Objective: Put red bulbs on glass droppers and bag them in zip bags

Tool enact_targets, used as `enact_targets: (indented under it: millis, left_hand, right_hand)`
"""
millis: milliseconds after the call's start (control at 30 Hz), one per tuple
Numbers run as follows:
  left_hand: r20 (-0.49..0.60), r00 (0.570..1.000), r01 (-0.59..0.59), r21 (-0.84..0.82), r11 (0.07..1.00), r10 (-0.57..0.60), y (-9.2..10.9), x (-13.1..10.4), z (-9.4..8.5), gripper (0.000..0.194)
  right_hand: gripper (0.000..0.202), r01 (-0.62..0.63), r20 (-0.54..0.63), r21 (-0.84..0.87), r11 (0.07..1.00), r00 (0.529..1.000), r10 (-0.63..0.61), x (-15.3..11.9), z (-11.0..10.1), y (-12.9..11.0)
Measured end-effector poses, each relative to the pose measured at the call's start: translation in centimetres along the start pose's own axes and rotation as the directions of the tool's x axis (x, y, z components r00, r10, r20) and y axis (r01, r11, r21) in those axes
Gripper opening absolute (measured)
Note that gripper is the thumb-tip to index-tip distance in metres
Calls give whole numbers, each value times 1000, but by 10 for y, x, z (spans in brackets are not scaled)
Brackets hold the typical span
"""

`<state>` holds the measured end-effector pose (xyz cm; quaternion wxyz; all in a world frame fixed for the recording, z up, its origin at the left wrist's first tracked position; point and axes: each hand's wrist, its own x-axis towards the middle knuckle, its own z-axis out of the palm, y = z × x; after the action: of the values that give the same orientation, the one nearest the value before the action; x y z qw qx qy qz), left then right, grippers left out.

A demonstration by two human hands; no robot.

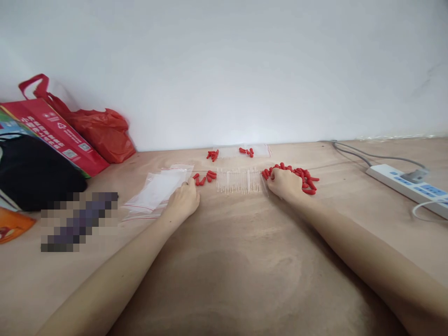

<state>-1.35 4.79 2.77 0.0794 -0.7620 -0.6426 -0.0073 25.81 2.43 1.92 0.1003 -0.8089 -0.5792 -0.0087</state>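
My left hand [185,198] rests at the right edge of a stack of clear zip bags [154,189], its fingers curled beside a few small red pieces [200,180]. What its fingertips hold, if anything, is too small to tell. My right hand [285,183] is closed at the left side of a pile of red rubber-like pieces [308,179]; its fingertips are hidden. Between the hands lies a row of thin clear tubes [238,181]. Behind them, red pieces [213,155] and more clear bags [261,150] lie near the wall.
At the left stand a red bag [101,133], a printed red package [66,135] and a black bag [38,172], with a blurred-out object [82,221] in front. A white power strip [409,186] with grey cables [378,152] lies at the right. The wall [227,70] closes off the back.
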Motion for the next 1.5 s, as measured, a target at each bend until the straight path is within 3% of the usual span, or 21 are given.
enact_targets:
  millis: [200,433,633,833,933,1000,1067,1200,1267,1367,1500]
  left_hand:
    - [22,1000,-3,47,999,2,0,0,0,27]
    - [12,1000,-6,-22,1000,6,-5,3,0,30]
    - [131,990,-35,-102,994,49,-10,6,-11,29]
    - [122,992,31,-28,999,-27,-15,4,-22,33]
    - [80,996,41,-19,999,-39,-15,1,-33,33]
    - [18,998,-53,-108,993,55,-8,-3,-36,30]
    - [-72,978,-206,-266,942,194,5,-9,-33,25]
    - [-229,906,-422,-546,724,355,40,-25,-7,17]
    - [-287,885,-462,-635,620,366,52,-32,8,12]
    - [-302,885,-458,-703,544,355,60,-37,22,7]
    - [-263,896,-421,-759,497,357,59,-37,23,4]
  right_hand:
    - [28,46,-23,-14,999,999,-47,-4,-2,-10]
    - [25,52,122,-24,998,991,-49,2,0,-21]
    - [23,60,171,-27,998,984,-54,8,4,-29]
    - [22,45,156,-9,999,987,-43,1,-6,-27]
    - [24,121,90,49,991,988,-125,-11,-16,-16]
    - [22,268,31,136,954,961,-275,-20,-19,-7]
    - [16,420,-33,242,874,904,-425,-30,-16,3]
    - [15,579,-192,396,713,811,-552,-50,3,13]
    - [22,651,-261,407,641,755,-602,-58,13,13]
    - [28,738,-273,356,574,669,-691,-66,21,11]
    - [24,755,-274,332,566,651,-708,-69,23,8]
